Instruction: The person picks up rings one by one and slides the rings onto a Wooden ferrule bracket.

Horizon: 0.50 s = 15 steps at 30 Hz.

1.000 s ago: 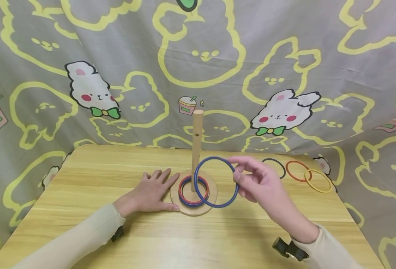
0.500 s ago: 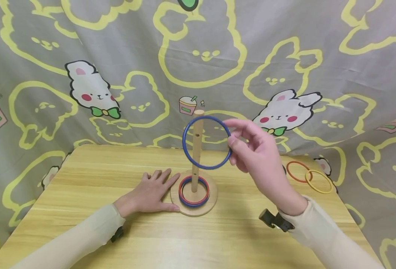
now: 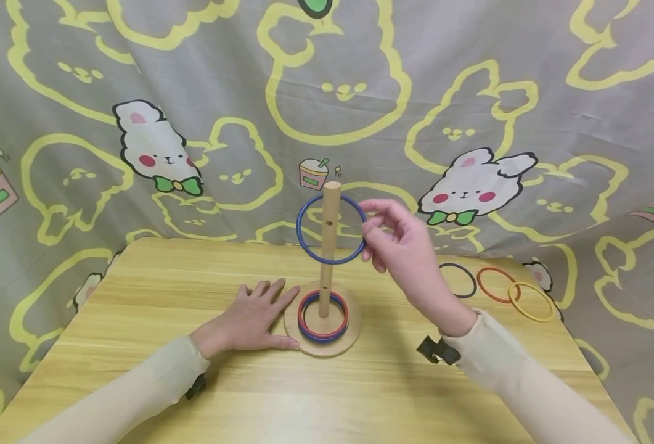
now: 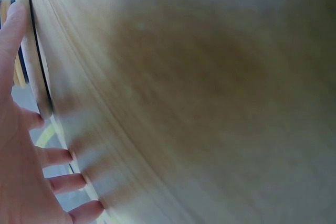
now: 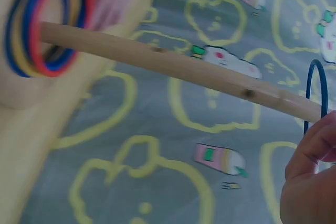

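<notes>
A wooden post point(image 3: 325, 277) stands upright on a round wooden base point(image 3: 351, 336). Stacked rings lie round its foot: a red ring point(image 5: 37, 19) and, in the right wrist view, a yellow ring point(image 5: 18, 40) and blue ones. My right hand point(image 3: 401, 246) pinches a blue ring point(image 3: 300, 237) by its right side, between thumb and fingers. That ring encircles the upper post, its far side hidden behind the wood and its near side in front. My left hand point(image 3: 249, 317) rests palm down on the table with fingers spread, thumb touching the base edge point(image 4: 39, 77).
On the table's right lie a dark blue ring point(image 3: 473, 280), a red ring point(image 3: 493, 294) and a yellow ring point(image 3: 545, 317); the last two overlap. A patterned grey curtain point(image 3: 238, 80) hangs behind the wooden table point(image 3: 155, 277).
My right hand has lifted the blue ring from low beside the post, then moved left, bringing it round the upper post. My left hand has stayed in place.
</notes>
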{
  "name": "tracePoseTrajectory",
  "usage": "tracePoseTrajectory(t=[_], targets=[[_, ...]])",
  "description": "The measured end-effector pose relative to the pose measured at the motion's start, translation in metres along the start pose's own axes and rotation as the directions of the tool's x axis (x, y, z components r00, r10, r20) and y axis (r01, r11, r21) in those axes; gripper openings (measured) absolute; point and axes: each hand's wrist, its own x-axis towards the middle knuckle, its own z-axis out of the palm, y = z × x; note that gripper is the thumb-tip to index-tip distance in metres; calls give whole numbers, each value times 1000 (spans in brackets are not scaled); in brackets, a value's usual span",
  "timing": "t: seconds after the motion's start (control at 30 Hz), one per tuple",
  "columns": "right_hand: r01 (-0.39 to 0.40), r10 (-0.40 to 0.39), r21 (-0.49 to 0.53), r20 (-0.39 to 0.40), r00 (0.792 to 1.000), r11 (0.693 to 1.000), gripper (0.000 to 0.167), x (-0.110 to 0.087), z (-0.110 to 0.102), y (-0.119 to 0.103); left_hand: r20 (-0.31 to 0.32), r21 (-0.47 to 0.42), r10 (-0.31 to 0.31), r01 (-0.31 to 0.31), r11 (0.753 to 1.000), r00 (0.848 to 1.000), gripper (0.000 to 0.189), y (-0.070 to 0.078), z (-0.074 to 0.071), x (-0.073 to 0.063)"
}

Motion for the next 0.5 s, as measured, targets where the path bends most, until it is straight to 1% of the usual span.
tracePoseTrajectory(t=[0.13,0.3,0.5], targets=[[-72,73,-35,42,996,997,35,-4,0,25,12,5,-3,3,1000,1000,115,0,-1,0],[-151,159,-116,62,985,982,36,-12,4,53,9,2,-2,2,1000,1000,115,0,-1,0],[-213,230,-171,90,969,962,37,-22,7,81,-8,-9,6,-7,1000,1000,115,0,2,2]])
